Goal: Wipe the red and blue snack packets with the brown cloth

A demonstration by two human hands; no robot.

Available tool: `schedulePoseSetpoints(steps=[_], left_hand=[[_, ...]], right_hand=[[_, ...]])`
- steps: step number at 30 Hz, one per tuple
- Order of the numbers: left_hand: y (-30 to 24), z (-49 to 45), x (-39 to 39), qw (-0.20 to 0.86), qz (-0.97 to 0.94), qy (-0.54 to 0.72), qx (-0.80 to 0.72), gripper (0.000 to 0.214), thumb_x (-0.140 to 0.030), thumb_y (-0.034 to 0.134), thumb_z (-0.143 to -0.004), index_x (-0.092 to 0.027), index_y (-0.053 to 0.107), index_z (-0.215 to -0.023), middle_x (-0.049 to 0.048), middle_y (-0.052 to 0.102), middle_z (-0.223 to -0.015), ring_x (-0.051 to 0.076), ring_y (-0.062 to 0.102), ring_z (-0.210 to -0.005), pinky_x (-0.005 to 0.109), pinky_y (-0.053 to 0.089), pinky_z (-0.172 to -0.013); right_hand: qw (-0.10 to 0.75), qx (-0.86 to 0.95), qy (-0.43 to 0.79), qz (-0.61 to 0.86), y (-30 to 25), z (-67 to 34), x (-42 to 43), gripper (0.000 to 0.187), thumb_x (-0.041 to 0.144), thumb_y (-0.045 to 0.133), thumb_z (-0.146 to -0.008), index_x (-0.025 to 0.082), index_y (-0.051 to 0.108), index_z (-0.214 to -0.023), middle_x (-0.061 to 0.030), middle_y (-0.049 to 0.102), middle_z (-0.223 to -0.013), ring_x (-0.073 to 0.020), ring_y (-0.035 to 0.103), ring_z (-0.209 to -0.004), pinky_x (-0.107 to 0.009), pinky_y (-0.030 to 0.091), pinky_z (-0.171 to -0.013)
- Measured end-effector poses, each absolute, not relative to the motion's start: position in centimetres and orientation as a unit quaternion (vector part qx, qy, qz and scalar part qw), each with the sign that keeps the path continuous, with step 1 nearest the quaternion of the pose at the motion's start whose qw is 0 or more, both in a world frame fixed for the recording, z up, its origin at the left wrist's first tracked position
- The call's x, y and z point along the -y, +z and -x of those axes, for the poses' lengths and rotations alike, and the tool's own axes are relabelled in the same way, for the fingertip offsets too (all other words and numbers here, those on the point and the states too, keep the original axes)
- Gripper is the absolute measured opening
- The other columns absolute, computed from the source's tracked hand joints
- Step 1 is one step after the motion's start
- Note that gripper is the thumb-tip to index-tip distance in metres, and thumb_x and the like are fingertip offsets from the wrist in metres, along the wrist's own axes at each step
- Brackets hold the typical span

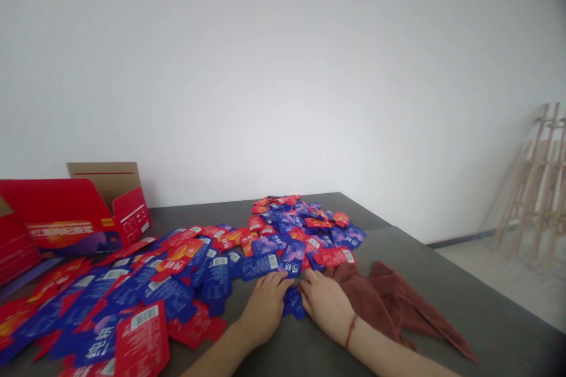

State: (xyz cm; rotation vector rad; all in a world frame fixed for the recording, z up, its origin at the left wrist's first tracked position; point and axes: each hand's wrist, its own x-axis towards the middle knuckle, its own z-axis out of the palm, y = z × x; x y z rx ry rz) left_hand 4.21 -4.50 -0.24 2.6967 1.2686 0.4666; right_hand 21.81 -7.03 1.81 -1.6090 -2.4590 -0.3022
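Note:
My left hand (265, 308) and my right hand (326, 304) rest side by side on the dark grey table (442, 283), both with fingers curled onto a small blue packet (292, 301) between them. A thin red string circles my right wrist. Just beyond my fingers lies a wide spread of several red and blue foil packets (230, 253), many printed with white labels. More of these packets cover the table to the left (110, 306).
An open red cardboard box (75, 218) stands at the left rear of the table. A brown cloth (389, 300) lies crumpled right of my right hand. Wooden frames (537, 182) lean against the white wall at the far right.

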Motion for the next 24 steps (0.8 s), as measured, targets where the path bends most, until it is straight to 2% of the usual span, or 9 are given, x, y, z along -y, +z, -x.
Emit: schedulePoseSetpoints(steps=[4,8,11,14,18,24], left_hand=[[-0.1,-4.1,4.5,0.065,-0.895,0.155,-0.414,0.051,-0.007,0.038,-0.083,-0.02,0.051,-0.131,0.0056,0.05,-0.136,0.02,0.039,-0.128,0.036,0.027,-0.108],[-0.1,-4.1,4.4,0.059,-0.898,0.139,-0.414,0.053,-0.006,0.041,-0.081,-0.021,0.051,-0.131,0.006,0.048,-0.139,0.021,0.036,-0.13,0.038,0.026,-0.109],[-0.3,-4.1,4.3,0.06,-0.897,0.143,-0.414,0.056,-0.004,0.041,-0.079,-0.022,0.052,-0.131,0.0056,0.047,-0.14,0.022,0.036,-0.13,0.039,0.026,-0.109],[-0.5,-4.2,4.3,0.06,-0.896,0.147,-0.414,0.057,-0.003,0.042,-0.077,-0.022,0.053,-0.129,0.0054,0.047,-0.139,0.022,0.037,-0.13,0.04,0.027,-0.109],[-0.5,-4.3,4.3,0.058,-0.893,0.15,-0.42,0.058,-0.002,0.042,-0.075,-0.021,0.053,-0.129,0.0059,0.048,-0.138,0.022,0.038,-0.129,0.039,0.027,-0.108],[-0.4,-4.2,4.2,0.064,-0.897,0.156,-0.41,0.054,-0.004,0.041,-0.079,-0.02,0.051,-0.13,0.0061,0.05,-0.137,0.021,0.039,-0.127,0.037,0.027,-0.108]], right_hand=[[0.088,0.866,-0.13,0.476,0.7,-19.3,8.1,0.02,0.017,0.051,-0.088,0.013,0.063,-0.104,-0.0092,0.061,-0.099,-0.0222,0.057,-0.087,-0.032,0.045,-0.067],[0.108,0.888,-0.099,0.437,0.7,-21.5,9.2,0.014,0.023,0.052,-0.089,0.02,0.063,-0.096,-0.0034,0.06,-0.093,-0.0195,0.056,-0.085,-0.03,0.044,-0.068],[0.122,0.875,-0.076,0.462,1.3,-24.6,9.3,0.015,0.022,0.05,-0.09,0.023,0.064,-0.094,-0.0016,0.059,-0.091,-0.0171,0.057,-0.082,-0.028,0.042,-0.068],[0.126,0.84,-0.077,0.522,2.1,-26.7,8.5,0.019,0.022,0.047,-0.092,0.021,0.066,-0.096,-0.0034,0.059,-0.092,-0.0171,0.058,-0.082,-0.027,0.042,-0.069],[0.097,0.813,-0.088,0.567,2.8,-26.1,6.8,0.023,0.022,0.045,-0.093,0.018,0.068,-0.088,-0.0061,0.06,-0.092,-0.0186,0.059,-0.082,-0.029,0.042,-0.069],[0.095,0.863,-0.114,0.484,1.7,-20.9,6.9,0.018,0.02,0.049,-0.089,0.015,0.065,-0.095,-0.0066,0.061,-0.095,-0.0203,0.057,-0.086,-0.03,0.042,-0.068]])
